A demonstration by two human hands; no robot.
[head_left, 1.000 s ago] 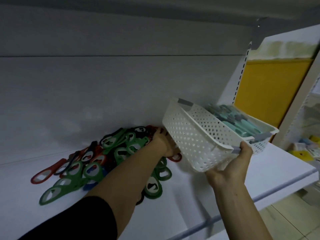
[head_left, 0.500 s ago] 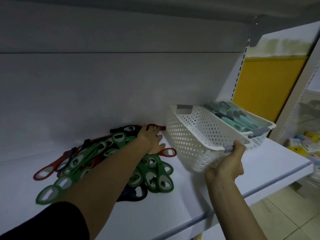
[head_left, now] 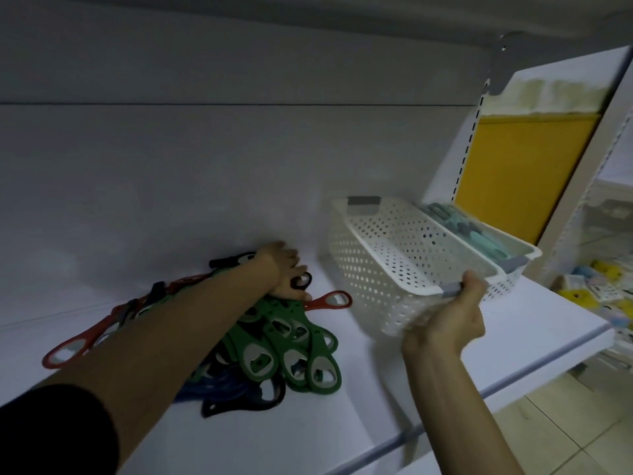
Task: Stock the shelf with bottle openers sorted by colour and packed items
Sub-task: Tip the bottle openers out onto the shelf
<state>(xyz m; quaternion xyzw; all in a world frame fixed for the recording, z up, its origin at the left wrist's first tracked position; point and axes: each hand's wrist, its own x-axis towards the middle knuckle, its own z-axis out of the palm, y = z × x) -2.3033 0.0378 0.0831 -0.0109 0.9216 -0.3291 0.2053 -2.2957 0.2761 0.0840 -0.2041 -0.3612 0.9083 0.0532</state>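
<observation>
A heap of bottle openers [head_left: 274, 344] in green, red, black and blue lies on the white shelf [head_left: 394, 399]. My left hand [head_left: 286, 275] rests on the far end of the heap, fingers spread flat over a black opener [head_left: 301, 281]. A single red opener [head_left: 329, 301] sticks out to the right of it. My right hand [head_left: 452, 317] grips the grey near handle of a white perforated basket [head_left: 394, 265], which is tilted with its near end raised. Teal packed items [head_left: 455, 228] lie in a second basket just behind it.
The shelf's grey back wall [head_left: 205, 173] stands right behind the heap. A slotted upright [head_left: 472, 121] and a yellow panel [head_left: 524, 169] bound the right side. Small coloured goods [head_left: 599, 282] sit on a neighbouring shelf at far right. Tiled floor [head_left: 565, 423] shows below.
The basket has come down and to the right, close to the shelf. My left hand let go of its bottom and moved left onto the far end of the opener heap.
</observation>
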